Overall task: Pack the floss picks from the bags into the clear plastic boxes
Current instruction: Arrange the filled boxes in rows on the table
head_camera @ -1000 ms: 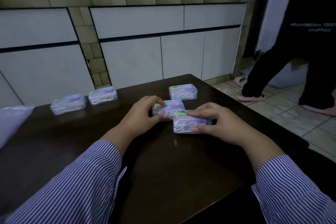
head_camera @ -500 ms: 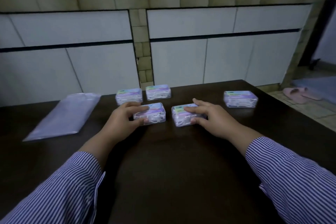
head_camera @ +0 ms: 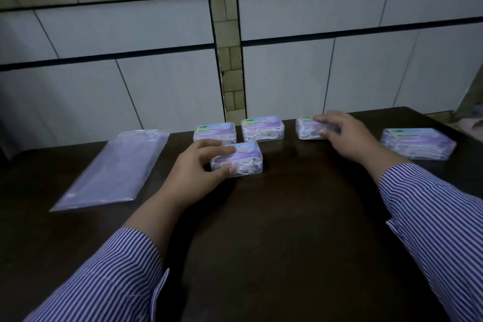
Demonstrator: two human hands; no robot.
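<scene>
On the dark tabletop (head_camera: 261,217), five closed clear boxes of floss picks lie with their long axes running left to right. Take the back row as the landmark: two boxes sit side by side at the far edge, the back-left box (head_camera: 214,132) and the back-middle box (head_camera: 262,128). The third box (head_camera: 312,128) lies just right of the back-middle box, in line with the row, and the right hand (head_camera: 342,136) grips it from the right end, fingers curled over the top and thumb against the near side. The near box (head_camera: 236,159) sits just in front of the row, nearly touching the back-left box; the left hand (head_camera: 198,165) holds it from its left end, fingers laid on the lid and thumb pinching the near wall. A fifth box (head_camera: 418,142) lies well right of the row, beyond the right hand's wrist. An empty-looking flat plastic bag (head_camera: 115,170) lies left of the row. Lining up looks to be the step in hand: the near box would need to shift sideways, since the row directly behind it is occupied.
</scene>
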